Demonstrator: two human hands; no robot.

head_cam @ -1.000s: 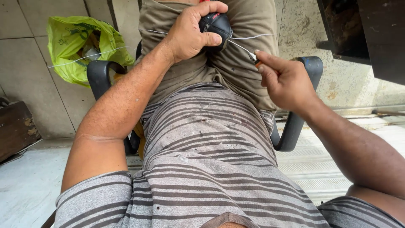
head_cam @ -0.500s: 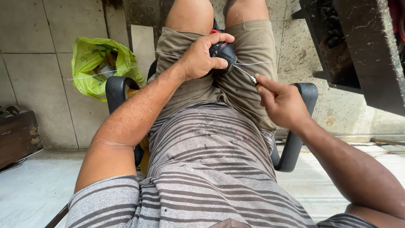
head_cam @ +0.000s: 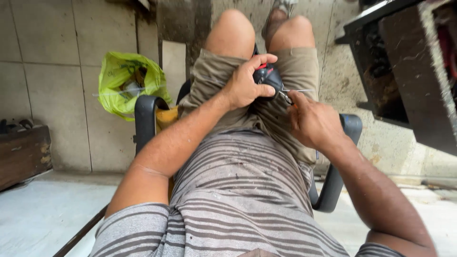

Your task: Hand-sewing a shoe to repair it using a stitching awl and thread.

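Head view shows your left hand (head_cam: 245, 85) closed around a small black device with red trim (head_cam: 267, 76) on your lap, while your right hand (head_cam: 312, 121) pinches a thin metal tool (head_cam: 285, 97) against its side, so the work seems unfinished.

Tiled floor (head_cam: 57, 204), green plastic bag (head_cam: 126, 81) and black-armed chair (head_cam: 145, 119) on it

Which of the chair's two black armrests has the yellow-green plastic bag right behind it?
The left armrest, on the person's left-hand side. The yellow-green bag sits against the tiled wall just behind it. The right armrest has only bare stained wall and a dark cabinet nearby.
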